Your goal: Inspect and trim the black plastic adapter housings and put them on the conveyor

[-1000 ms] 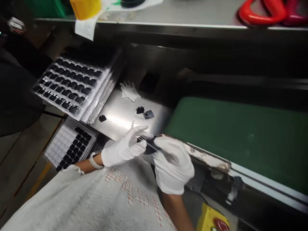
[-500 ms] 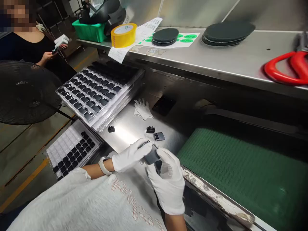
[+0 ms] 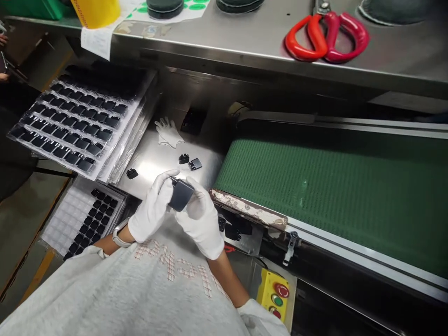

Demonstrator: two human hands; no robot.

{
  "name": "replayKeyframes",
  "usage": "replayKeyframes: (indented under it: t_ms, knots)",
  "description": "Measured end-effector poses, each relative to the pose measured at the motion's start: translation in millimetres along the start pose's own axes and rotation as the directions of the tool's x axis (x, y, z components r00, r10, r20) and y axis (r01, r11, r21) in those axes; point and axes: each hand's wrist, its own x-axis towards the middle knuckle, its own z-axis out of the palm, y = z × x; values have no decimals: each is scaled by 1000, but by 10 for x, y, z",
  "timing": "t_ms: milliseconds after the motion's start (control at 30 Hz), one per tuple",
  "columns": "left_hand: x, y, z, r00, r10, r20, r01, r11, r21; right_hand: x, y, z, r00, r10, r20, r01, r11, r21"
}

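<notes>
A flat, dark square piece (image 3: 180, 195) is held between both gloved hands, in front of the torso and above the near side of the metal table (image 3: 147, 151). It is pinched along its left side by the left hand (image 3: 149, 214); it is steadied at its right side and lower edge by the right hand (image 3: 203, 226), whose fingers are curved. Each grip is narrow, about the width of the piece. The broad face is tilted upwards and left largely uncovered, presumably so that it can be seen while the edges are supported. Direct skin contact is prevented by the gloves.

Beyond the hands, a black toothed part (image 3: 184, 159) is placed just beside a smaller-looking square part (image 3: 196, 164), probably to keep both within reach. Another black part (image 3: 132, 173) lies apart, to the left, near the stacked trays (image 3: 135, 114), whose upper pockets are filled with dark pieces.
</notes>
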Motion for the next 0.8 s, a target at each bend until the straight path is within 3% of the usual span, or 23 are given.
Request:
replayKeyframes:
  t_ms: [200, 600, 800]
  knots:
    - [12, 26, 6, 999, 44, 16, -46, 992, 119, 35, -89, 12, 991, 131, 2, -131, 988, 81]
    - [17, -44, 42, 998, 56, 7, -57, 987, 151, 43, -62, -52, 960, 266, 90, -280, 902, 329]
    - [25, -78, 54, 998, 53, 19, -55, 991, 122, 42, 27, -11, 964, 247, 97, -265, 873, 409]
